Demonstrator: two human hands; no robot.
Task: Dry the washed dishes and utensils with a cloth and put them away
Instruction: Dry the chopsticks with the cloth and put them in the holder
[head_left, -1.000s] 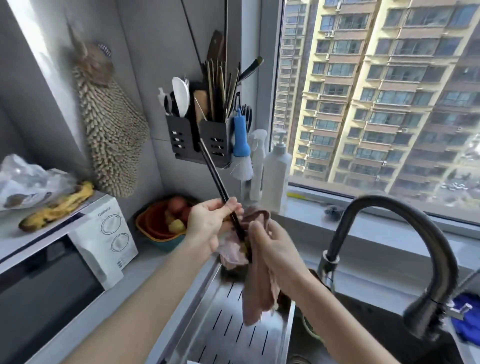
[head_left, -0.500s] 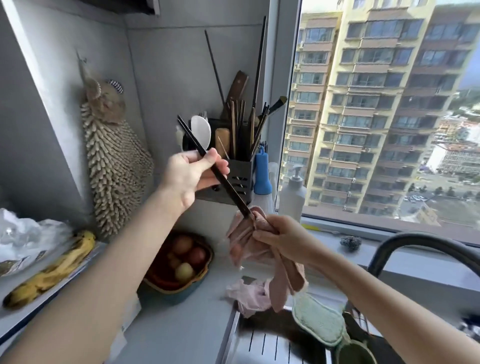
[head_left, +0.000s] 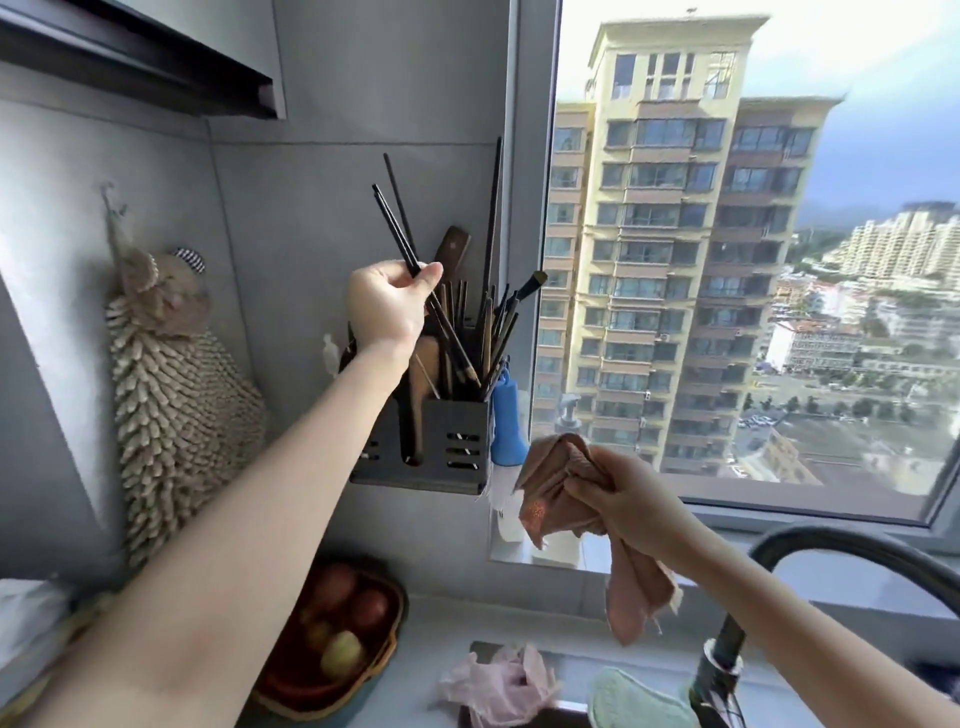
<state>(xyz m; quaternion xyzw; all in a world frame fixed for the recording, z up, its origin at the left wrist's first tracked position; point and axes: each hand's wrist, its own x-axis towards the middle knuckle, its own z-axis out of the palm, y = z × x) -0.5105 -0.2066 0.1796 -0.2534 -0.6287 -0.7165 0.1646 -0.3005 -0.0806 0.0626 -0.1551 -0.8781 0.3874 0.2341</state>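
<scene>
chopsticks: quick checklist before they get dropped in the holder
1. Grip: left hand pinches both chopsticks mid-shaft. Ok.
2. Aim: the lower tips point down at the right compartment of the holder, just above its rim. Ok.
3. Room: that compartment is crowded with other utensils. Cannot tell.
4. Dryness: cannot tell.
5. Cloth: gripped in the right hand, low and right of the holder, apart from it. Ok.

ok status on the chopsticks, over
Left hand pinches chopsticks, tips at utensil holder mouth. Right hand grips pink cloth. Holder crowded with utensils.
</scene>
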